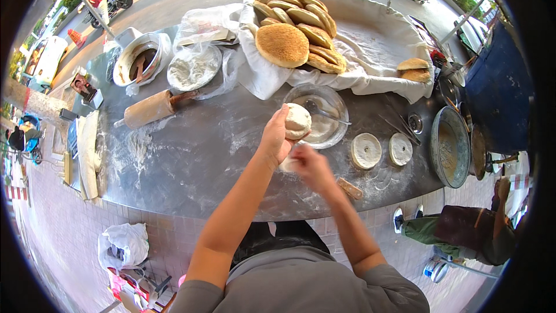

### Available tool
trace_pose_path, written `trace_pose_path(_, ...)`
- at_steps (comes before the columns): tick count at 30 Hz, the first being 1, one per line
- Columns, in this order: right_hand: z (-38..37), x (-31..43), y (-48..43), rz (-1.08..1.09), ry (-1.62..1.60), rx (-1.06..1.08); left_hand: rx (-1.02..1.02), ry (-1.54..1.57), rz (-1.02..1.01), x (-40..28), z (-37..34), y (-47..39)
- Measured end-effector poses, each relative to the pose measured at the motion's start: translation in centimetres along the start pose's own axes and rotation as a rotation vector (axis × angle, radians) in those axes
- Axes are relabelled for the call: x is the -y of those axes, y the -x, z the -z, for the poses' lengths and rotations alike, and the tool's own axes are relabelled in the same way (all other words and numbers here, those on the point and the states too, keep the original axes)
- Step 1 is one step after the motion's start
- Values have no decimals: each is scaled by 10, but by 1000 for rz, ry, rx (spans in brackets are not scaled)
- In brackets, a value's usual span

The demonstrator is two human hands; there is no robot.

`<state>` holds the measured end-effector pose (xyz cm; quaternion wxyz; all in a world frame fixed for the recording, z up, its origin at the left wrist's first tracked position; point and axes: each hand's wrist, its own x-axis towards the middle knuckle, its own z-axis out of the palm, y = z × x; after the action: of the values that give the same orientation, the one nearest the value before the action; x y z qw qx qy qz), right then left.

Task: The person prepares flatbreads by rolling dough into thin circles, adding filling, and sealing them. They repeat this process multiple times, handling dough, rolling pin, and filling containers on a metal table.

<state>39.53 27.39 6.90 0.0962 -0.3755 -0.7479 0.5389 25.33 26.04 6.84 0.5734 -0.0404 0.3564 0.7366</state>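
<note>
A round piece of dough (298,121) rests in my left hand (276,137), raised over the metal table. Close below it is my right hand (312,167), blurred, with its fingers curled; whether it grips anything cannot be told. Another pale dough piece (288,165) lies partly hidden between my hands. Just beyond them stands a metal bowl (332,138) of pale contents with a spoon (332,116) in it. Two flat dough rounds, one nearer (366,151) and one farther right (400,149), lie on the table, each with a small dent at its centre.
A cloth-lined basket (373,84) holds several baked flatbreads (282,45). At left are a rolling pin (148,109), a flour bowl (194,67) and a tub of dark paste (143,58). A wooden-handled tool (350,188) lies near the front edge. A large basin (451,147) and another person (464,232) are at right.
</note>
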Motion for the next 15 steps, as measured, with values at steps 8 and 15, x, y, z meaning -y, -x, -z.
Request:
trace_pose_path(8, 92, 22, -30, 430, 80, -239, 98, -34, 85, 20, -15, -8)
trace_pose_path(15, 86, 11, -50, 439, 389, -353, 171, -172, 86, 28, -27, -4)
